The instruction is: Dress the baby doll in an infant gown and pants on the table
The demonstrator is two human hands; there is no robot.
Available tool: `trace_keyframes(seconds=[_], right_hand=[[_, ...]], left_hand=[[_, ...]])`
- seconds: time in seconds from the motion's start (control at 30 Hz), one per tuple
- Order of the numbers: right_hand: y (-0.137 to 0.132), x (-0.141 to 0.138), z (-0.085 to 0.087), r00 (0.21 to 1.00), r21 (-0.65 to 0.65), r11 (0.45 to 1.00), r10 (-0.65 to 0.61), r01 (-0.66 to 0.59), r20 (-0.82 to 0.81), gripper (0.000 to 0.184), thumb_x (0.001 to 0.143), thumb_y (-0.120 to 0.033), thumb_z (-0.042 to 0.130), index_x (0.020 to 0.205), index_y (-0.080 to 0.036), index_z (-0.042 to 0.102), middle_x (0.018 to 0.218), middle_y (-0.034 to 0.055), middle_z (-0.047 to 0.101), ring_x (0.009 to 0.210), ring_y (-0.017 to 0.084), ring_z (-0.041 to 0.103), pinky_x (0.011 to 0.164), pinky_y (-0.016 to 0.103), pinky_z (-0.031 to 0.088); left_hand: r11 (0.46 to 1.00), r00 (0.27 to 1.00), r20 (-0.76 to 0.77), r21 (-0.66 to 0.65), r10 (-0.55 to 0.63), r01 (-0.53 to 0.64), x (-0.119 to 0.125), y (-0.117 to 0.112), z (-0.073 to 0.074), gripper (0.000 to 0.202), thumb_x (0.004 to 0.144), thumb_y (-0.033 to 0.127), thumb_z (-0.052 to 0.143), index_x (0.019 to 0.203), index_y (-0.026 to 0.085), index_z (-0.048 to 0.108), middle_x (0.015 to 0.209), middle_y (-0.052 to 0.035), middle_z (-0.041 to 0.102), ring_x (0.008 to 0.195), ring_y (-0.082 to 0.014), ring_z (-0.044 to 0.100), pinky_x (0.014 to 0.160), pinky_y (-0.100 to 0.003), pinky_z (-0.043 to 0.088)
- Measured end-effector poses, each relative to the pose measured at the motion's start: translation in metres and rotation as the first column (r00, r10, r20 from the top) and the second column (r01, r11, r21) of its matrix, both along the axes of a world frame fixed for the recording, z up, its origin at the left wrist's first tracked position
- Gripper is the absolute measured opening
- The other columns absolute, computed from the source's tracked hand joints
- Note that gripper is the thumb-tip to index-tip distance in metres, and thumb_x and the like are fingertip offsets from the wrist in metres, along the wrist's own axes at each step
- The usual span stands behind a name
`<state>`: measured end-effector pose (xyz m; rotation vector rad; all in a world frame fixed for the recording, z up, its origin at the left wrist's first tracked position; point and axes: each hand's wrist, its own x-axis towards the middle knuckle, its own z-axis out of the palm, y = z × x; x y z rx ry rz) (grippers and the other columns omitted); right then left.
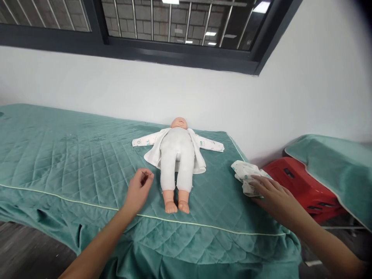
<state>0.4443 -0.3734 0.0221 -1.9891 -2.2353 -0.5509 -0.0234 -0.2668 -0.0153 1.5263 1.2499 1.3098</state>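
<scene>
Had bare left hand (141, 190) curled narrow over the green quilted velvety bed cover (95, 166), thumb close to fingertips, with nothing visible in the hollow. Had bare right hand (274, 197) flatter, fingers stretched over the bunched white cloth with small printed motifs (244, 170), thumb out of sight. Could not tell loose contact from a real grip there.

Judged bunched cloth light, soft and limp, hard to damage, little slip. Likely to fall open if lifted by 1 layer. Best taken through the whole bundle at the near edge, fingers over, thumb under.

Judged white-clad baby doll with bare plastic-looking feet (177, 145) heavier: soft-looking over torso and legs, smooth and probably slippery at the 2 feet. Better supported with 1 palm behind the head and 1 under the hips than pulled by the feet.

Saw cloth at the right edge of the cover, right under the right fingers, well apart from the left hand. Saw doll face up between the 2 hands, touching neither, feet toward the viewer, head by the white wall (101, 85), lower legs near the left hand. Noted white open-front jacket with printed sleeves (210, 144) spread flat beneath doll, 1 sleeve out to each side. Could not make out any arms inside.
</scene>
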Motion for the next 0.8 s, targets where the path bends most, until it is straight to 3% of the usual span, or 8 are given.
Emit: trace_keyframes(seconds=[0.17, 0.37, 0.43, 0.53, 0.63, 0.73, 0.8], right_hand=[[0.009, -0.025, 0.011, 1.000, -0.007, 1.000, 0.028, -0.028, -0.009, 0.027, 0.087, -0.026, 0.052, 0.106, -0.027, 0.071, 0.127, 0.0113, 0.065, 0.111, 0.034, 0.059, 0.079, 0.046, 0.046], [0.025, -0.097, 0.035, 0.971, 0.070, 0.985, 0.170, -0.160, -0.165, 0.018, 0.091, -0.033, 0.052, 0.095, -0.026, 0.068, 0.103, 0.0070, 0.070, 0.097, 0.027, 0.060, 0.083, 0.042, 0.044], [0.025, -0.117, 0.046, 0.943, 0.079, 0.985, 0.172, -0.155, -0.284, 0.020, 0.092, -0.038, 0.052, 0.085, -0.025, 0.065, 0.089, 0.0056, 0.069, 0.082, 0.024, 0.060, 0.073, 0.038, 0.044], [0.028, -0.143, 0.065, 0.854, 0.030, 0.998, 0.070, -0.063, -0.516, 0.031, 0.092, -0.047, 0.053, 0.070, -0.024, 0.057, 0.064, -0.0006, 0.058, 0.059, 0.017, 0.051, 0.056, 0.031, 0.038], [0.038, -0.172, 0.091, 0.631, -0.027, 0.999, -0.005, -0.025, -0.776, 0.032, 0.088, -0.050, 0.059, 0.072, -0.022, 0.059, 0.063, -0.0021, 0.057, 0.057, 0.015, 0.050, 0.052, 0.029, 0.038], [0.049, -0.208, 0.124, 0.255, -0.061, 0.993, -0.032, -0.105, -0.966, 0.025, 0.084, -0.044, 0.066, 0.080, -0.020, 0.063, 0.066, -0.0007, 0.061, 0.056, 0.015, 0.053, 0.051, 0.028, 0.042], [0.054, -0.234, 0.147, -0.014, -0.021, 0.978, -0.025, -0.208, -1.000, 0.017, 0.084, -0.035, 0.066, 0.085, -0.018, 0.064, 0.072, 0.0014, 0.064, 0.060, 0.015, 0.057, 0.054, 0.028, 0.048]], left_hand=[[0.977, 0.978, -0.149, 0.135, -0.146, 0.166, 0.008, -0.021, 0.010, 0.014, 0.091, 0.034, 0.054, 0.090, 0.021, 0.060, 0.095, -0.0038, 0.062, 0.090, -0.0186, 0.059, 0.077, -0.030, 0.046], [0.994, 0.998, -0.066, 0.111, 0.020, -0.012, -0.004, 0.000, 0.005, 0.020, 0.088, 0.037, 0.058, 0.099, 0.021, 0.061, 0.106, -0.0060, 0.064, 0.105, -0.0226, 0.059, 0.086, -0.034, 0.047], [0.998, 0.999, -0.045, 0.052, 0.029, -0.027, -0.009, 0.004, 0.003, 0.022, 0.088, 0.039, 0.059, 0.100, 0.021, 0.062, 0.106, -0.0062, 0.066, 0.105, -0.0232, 0.060, 0.087, -0.035, 0.047], [0.999, 0.999, -0.038, 0.007, -0.039, 0.039, -0.009, -0.001, 0.009, 0.022, 0.088, 0.039, 0.059, 0.100, 0.021, 0.063, 0.105, -0.0064, 0.069, 0.104, -0.0230, 0.062, 0.087, -0.035, 0.047], [0.982, 0.983, -0.034, 0.046, -0.180, 0.182, 0.003, -0.016, 0.037, 0.021, 0.090, 0.036, 0.058, 0.103, 0.021, 0.064, 0.107, -0.0067, 0.070, 0.105, -0.0230, 0.063, 0.091, -0.037, 0.048], [0.912, 0.926, -0.030, 0.159, -0.377, 0.377, 0.017, -0.035, 0.083, 0.032, 0.090, 0.035, 0.060, 0.120, 0.024, 0.060, 0.123, -0.0077, 0.065, 0.115, -0.0242, 0.060, 0.099, -0.040, 0.047], [0.842, 0.874, -0.113, 0.234, -0.473, 0.486, 0.021, -0.049, 0.112, 0.058, 0.085, 0.037, 0.068, 0.140, 0.030, 0.049, 0.142, -0.0069, 0.053, 0.130, -0.0280, 0.051, 0.108, -0.044, 0.043]])
